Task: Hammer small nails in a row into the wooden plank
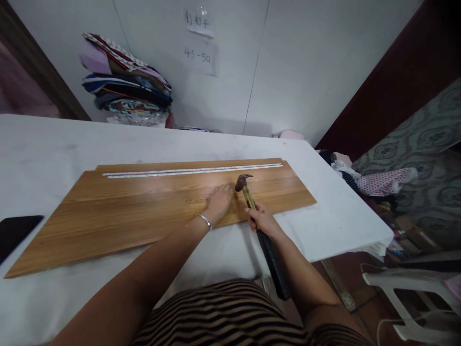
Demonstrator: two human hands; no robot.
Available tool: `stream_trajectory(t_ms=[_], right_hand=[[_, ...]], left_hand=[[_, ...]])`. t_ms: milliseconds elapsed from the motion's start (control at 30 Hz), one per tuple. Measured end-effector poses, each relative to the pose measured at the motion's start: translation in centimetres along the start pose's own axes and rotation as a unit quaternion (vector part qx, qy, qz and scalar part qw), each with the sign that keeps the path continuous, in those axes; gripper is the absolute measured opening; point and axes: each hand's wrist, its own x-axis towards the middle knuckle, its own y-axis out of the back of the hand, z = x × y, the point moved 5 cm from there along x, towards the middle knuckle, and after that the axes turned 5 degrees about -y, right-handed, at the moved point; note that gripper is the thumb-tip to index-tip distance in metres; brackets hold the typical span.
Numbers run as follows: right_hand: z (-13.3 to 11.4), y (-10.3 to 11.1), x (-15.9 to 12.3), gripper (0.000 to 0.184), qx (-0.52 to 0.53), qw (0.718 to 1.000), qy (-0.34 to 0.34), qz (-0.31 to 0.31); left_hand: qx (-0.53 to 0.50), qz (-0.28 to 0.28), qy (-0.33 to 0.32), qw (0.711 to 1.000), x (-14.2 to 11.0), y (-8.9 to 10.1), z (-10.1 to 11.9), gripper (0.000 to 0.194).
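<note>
My right hand (263, 220) is closed round the handle of a claw hammer (248, 196). The rusty head hangs just above a wooden board (151, 206), and the long black grip slants back under my forearm. Close to the left of the hammer head, my left hand (219, 201) rests on the board with its fingers drawn together. What its fingertips hold, if anything, is too small to make out. Several tiny nail-like bits (194, 199) lie on the wood left of that hand. Two white printed strips (187, 171) run along the board's far edge.
The board lies on a white-covered table (324, 173). A dark flat object (19, 230) sits at the left edge. Folded cloths (126, 86) are piled against the wall. A white plastic stool (410, 298) and dotted fabric (385, 182) are off to the right.
</note>
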Motion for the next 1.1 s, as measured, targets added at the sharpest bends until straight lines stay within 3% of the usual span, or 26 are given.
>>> stream_trajectory(t_ms=[233, 733, 1100], right_hand=[[0.1, -0.1, -0.2, 0.032, 0.002, 1.000, -0.008, 0.003], [0.1, 0.4, -1.5, 0.029, -0.005, 1.000, -0.008, 0.015], [0.4, 0.5, -1.5, 0.028, 0.007, 1.000, -0.011, 0.020]], left_hand=[[0.015, 0.003, -0.010, 1.000, 0.3, -0.6, 0.0, 0.028], [0.014, 0.020, 0.010, 1.000, -0.2, 0.1, -0.2, 0.024], [0.030, 0.001, -0.033, 0.999, 0.4, 0.1, -0.1, 0.022]])
